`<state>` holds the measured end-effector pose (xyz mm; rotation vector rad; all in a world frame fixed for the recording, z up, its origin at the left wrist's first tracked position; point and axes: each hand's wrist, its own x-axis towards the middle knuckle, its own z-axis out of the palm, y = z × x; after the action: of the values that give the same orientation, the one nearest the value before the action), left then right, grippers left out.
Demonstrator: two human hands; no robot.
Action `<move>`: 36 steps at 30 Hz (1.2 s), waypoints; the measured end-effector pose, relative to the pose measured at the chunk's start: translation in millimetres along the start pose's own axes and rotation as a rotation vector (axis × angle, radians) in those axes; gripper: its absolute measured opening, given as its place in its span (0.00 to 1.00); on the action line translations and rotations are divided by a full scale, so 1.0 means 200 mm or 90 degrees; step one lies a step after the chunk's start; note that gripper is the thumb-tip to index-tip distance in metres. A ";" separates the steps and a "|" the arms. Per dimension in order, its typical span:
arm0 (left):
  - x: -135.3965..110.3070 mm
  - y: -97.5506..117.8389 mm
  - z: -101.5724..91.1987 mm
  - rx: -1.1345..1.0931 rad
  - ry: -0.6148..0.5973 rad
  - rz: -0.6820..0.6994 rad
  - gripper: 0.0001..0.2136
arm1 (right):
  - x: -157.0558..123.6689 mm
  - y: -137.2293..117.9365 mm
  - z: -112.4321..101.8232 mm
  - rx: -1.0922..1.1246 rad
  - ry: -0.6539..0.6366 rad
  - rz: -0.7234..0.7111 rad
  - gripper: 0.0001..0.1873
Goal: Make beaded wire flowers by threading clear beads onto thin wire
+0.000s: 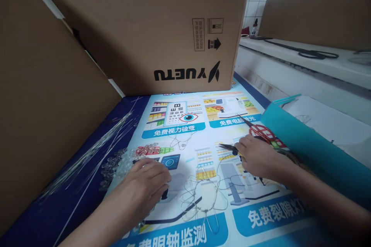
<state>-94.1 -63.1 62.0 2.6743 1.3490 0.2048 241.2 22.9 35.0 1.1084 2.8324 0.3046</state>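
My right hand (256,158) is closed around needle-nose pliers (228,148), whose dark jaws point left above the printed sheet. My left hand (146,181) is curled with its fingers together beside a pile of clear beads (116,164); whatever its fingertips hold is hidden. Between my hands, towards me, lies a flower-like shape of bent wire (205,210) with several loops. Farther back sits a smaller bent wire piece (182,144) with a clear bead in it. Red-handled scissors (262,133) rest just beyond my right hand, blades pointing away to the left.
A bundle of thin straight wires (92,150) lies on the dark blue surface at left. Tall cardboard (139,27) stands along the left and back. A teal-edged box (315,154) is at right. Black long-handled scissors (315,53) lie on a white ledge.
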 end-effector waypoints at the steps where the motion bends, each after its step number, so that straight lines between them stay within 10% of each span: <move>1: 0.00 0.01 -0.01 -0.002 -0.003 0.005 0.09 | 0.00 -0.01 0.01 -0.003 -0.001 -0.005 0.12; 15: 0.24 0.20 0.00 -0.034 -0.080 -0.065 0.10 | 0.04 0.07 0.14 0.015 0.028 0.078 0.09; 27: 0.25 0.19 0.12 -0.107 -0.063 -0.086 0.07 | -0.01 0.09 -0.01 0.158 0.050 0.192 0.12; 36: 0.23 0.17 0.15 -0.113 -0.028 -0.087 0.07 | -0.08 0.04 -0.17 0.179 -0.013 -0.035 0.12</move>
<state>-34.8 -48.2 41.0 2.4176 1.4225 0.2372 253.4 11.8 70.0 1.0659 2.9455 -0.1139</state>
